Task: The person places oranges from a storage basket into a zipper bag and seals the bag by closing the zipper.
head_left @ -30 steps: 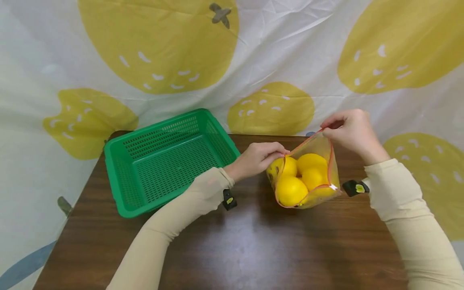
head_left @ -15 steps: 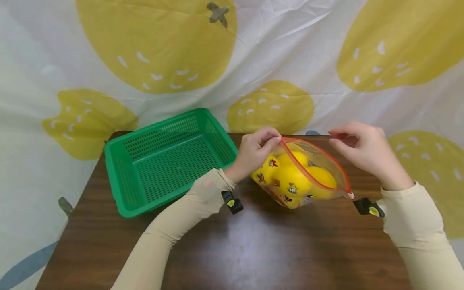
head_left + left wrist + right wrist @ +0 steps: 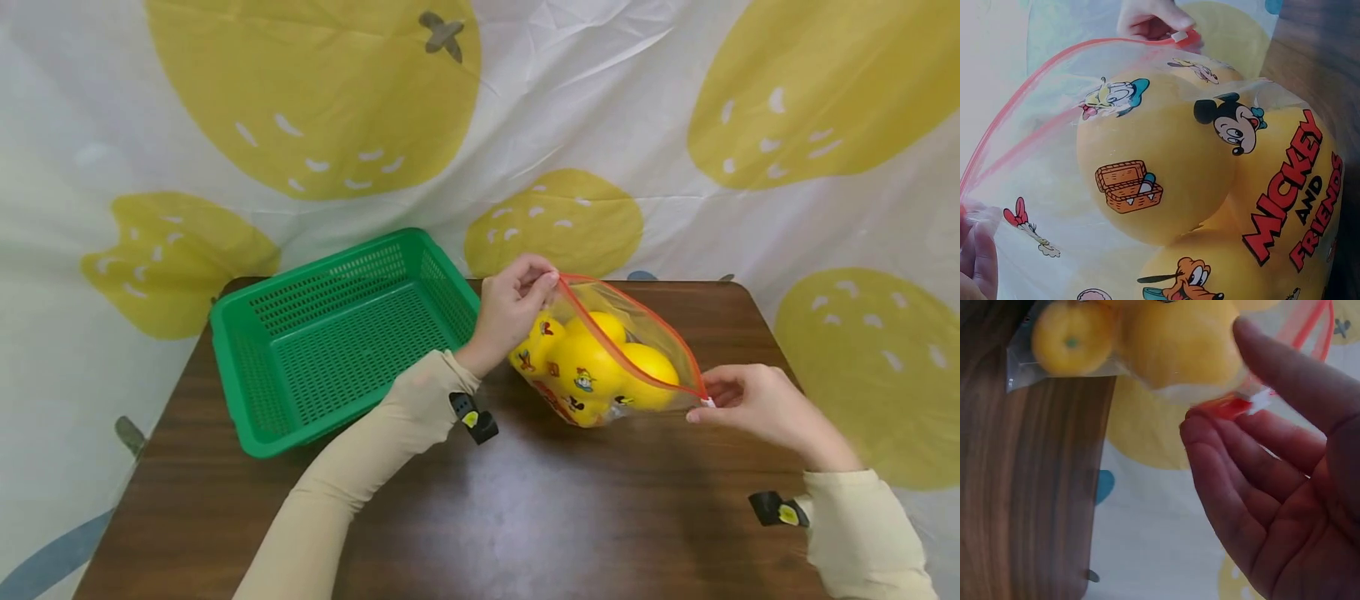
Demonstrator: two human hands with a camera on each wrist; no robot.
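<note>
A clear zip bag [image 3: 555, 398] with a red zip edge and cartoon print stands on the table, its mouth parted. Several round yellow-orange fruits [image 3: 648, 365] fill it; one in the right wrist view shows a green stem end. My left hand [image 3: 506, 317] pinches the bag's upper left corner at the zip. Beside the opposite corner is my right hand [image 3: 765, 408], fingers at the white zip slider [image 3: 708, 402]. In the right wrist view, the thumb [image 3: 1291, 375] stands apart from the fingers, which reach the red zip end without gripping it.
A green plastic basket [image 3: 225, 358] with slotted walls stands left of the bag, close to my left forearm. The brown wooden table [image 3: 570, 517] ends at a fruit-print cloth [image 3: 360, 100] hanging behind it.
My right hand let go of the bag's rim, then moved down to the zip slider. My left hand shifted slightly up and left, and the bag turned so its printed side faces forward.
</note>
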